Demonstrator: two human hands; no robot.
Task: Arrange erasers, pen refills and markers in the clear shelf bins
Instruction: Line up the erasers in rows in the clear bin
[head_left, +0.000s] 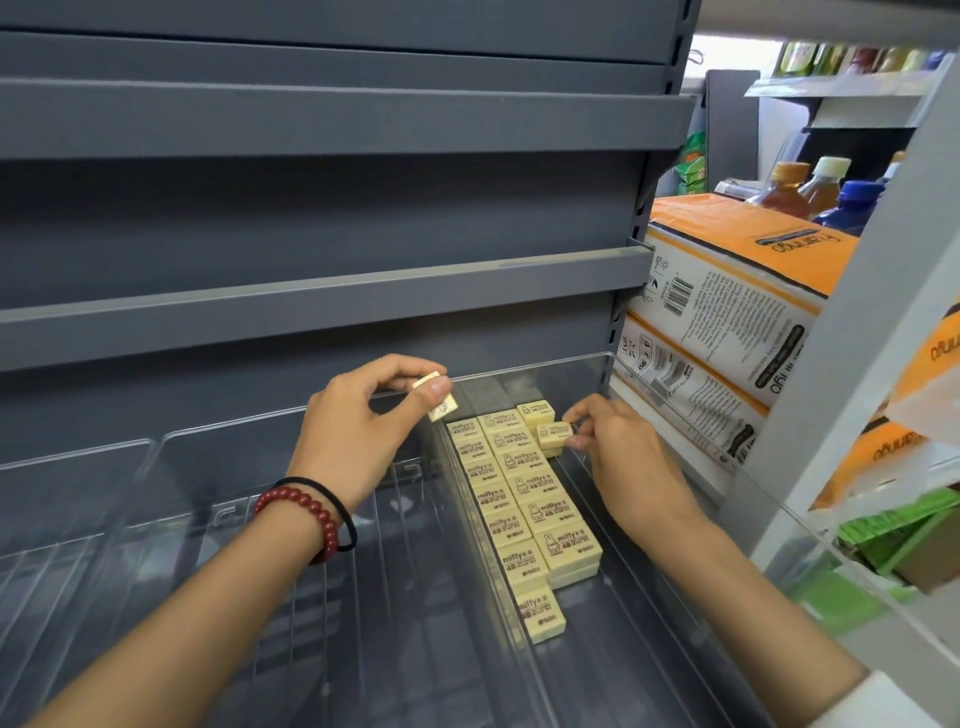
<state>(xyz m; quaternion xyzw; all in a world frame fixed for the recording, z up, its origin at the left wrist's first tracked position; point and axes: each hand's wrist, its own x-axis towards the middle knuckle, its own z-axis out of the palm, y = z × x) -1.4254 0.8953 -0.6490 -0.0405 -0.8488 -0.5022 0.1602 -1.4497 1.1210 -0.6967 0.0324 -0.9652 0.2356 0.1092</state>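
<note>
Left hand (358, 431) pinched an eraser (442, 409) between thumb and fingers, raised over the far end of the bin (675, 649) wall. Right hand (623, 447) pinched a second eraser (554, 432) at the bin's far end, atop the stacked erasers (519, 499). Those lay in two rows along the bin's left side, with a third started at the back. Bead bracelet (306, 514) on left wrist.

Shop aisle: grey metal display shelves (322, 306), stacked orange cartons (727, 291), bottled drinks (826, 187) on the neighbouring rack.
</note>
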